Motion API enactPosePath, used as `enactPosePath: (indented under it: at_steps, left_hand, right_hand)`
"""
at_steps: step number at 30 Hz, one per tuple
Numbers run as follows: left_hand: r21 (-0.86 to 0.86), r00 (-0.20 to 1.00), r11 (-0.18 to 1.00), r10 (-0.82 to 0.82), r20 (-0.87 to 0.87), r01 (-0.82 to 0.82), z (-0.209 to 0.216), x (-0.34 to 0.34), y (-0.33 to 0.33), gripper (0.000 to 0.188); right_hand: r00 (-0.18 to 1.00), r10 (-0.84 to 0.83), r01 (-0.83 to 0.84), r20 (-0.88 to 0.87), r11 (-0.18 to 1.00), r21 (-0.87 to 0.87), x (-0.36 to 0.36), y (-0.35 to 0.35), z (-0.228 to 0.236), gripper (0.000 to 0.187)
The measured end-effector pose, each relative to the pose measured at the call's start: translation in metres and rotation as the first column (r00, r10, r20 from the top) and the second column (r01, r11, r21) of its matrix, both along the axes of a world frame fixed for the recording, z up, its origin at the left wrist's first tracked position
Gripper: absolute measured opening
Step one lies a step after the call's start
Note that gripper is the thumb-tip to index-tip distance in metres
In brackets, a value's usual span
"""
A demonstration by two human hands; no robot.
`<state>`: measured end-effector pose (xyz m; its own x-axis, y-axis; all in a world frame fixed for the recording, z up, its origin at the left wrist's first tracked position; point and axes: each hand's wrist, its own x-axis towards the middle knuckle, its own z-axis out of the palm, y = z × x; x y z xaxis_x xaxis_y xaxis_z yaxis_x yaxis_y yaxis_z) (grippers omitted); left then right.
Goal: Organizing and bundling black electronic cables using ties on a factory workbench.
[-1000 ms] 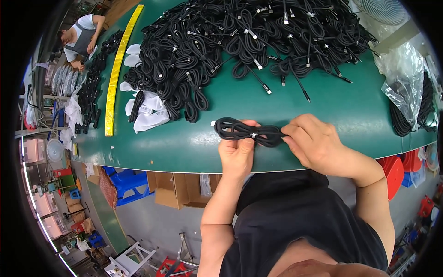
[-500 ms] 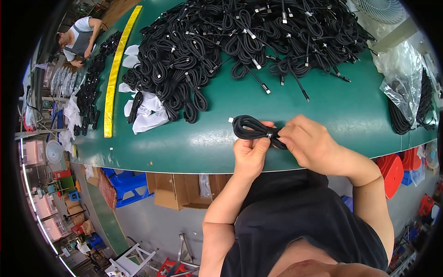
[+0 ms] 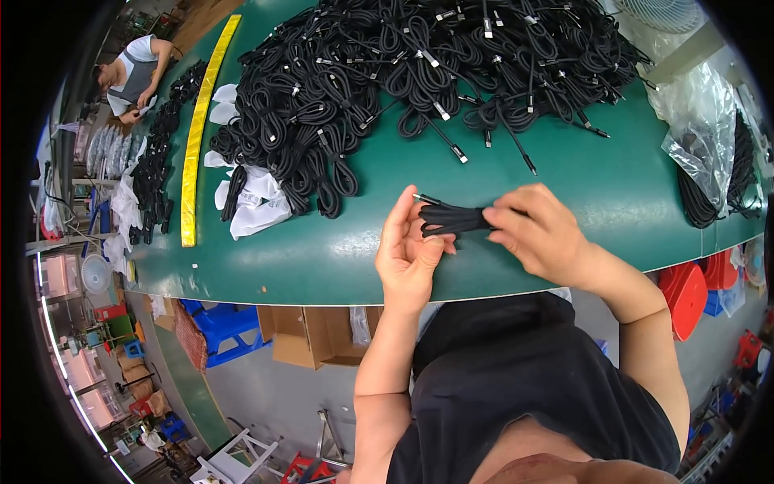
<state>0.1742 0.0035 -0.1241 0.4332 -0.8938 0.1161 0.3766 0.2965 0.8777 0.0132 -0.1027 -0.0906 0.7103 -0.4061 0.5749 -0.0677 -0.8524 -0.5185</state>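
A black coiled cable [image 3: 453, 219] is held above the near edge of the green table, its loops bunched lengthwise and a metal-tipped plug pointing left. My right hand [image 3: 538, 228] pinches the right end of the bundle between thumb and fingers. Around the left end curls my left hand [image 3: 409, 252], index finger raised and thumb below the loops, the other fingers partly hidden behind the cable. A big pile of similar black coiled cables [image 3: 314, 105] covers the far part of the table.
White plastic bags [image 3: 260, 206] lie left of the pile, beside a yellow strip [image 3: 201, 133]. Clear plastic bags [image 3: 701, 137] cover dark cables at right. A co-worker [image 3: 135, 77] handles something at far left. Cardboard boxes [image 3: 314, 339] and a blue stool [image 3: 222, 327] stand below the table edge.
The cable bundle has turned, its wide loops now seen edge-on. My left hand has shifted left and loosened its fingers. My right hand stays at the right end.
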Motion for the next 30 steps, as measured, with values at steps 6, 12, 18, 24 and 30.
enactPosePath:
  at_steps: [6,12,18,24,30]
  left_hand:
    - [-0.086,0.998,0.995,0.051,-0.047,-0.055,-0.004,-0.006,-0.002,0.056]
    - [-0.017,0.955,0.975,0.219,0.200,-0.220,-0.006,-0.008,0.004,0.040]
    - [-0.127,0.833,0.922,0.385,0.396,-0.366,-0.010,-0.013,0.005,0.034]
    - [-0.091,0.783,0.909,0.399,0.476,-0.408,-0.006,-0.015,0.004,0.048]
    - [-0.094,0.972,0.995,0.018,-0.234,-0.041,0.009,-0.026,-0.011,0.060]
  right_hand:
    - [0.993,0.116,-0.110,-0.002,0.931,-0.348,-0.002,0.011,-0.008,0.037]
    - [0.997,0.076,-0.073,0.028,0.993,-0.093,-0.002,0.016,-0.010,0.041]
    - [0.994,0.092,-0.092,0.066,0.996,-0.003,-0.003,0.024,-0.006,0.046]
    - [0.980,0.083,-0.110,0.179,0.983,0.147,-0.002,0.029,0.000,0.047]
    - [0.993,0.006,-0.005,0.116,1.000,-0.007,-0.003,0.033,-0.001,0.051]
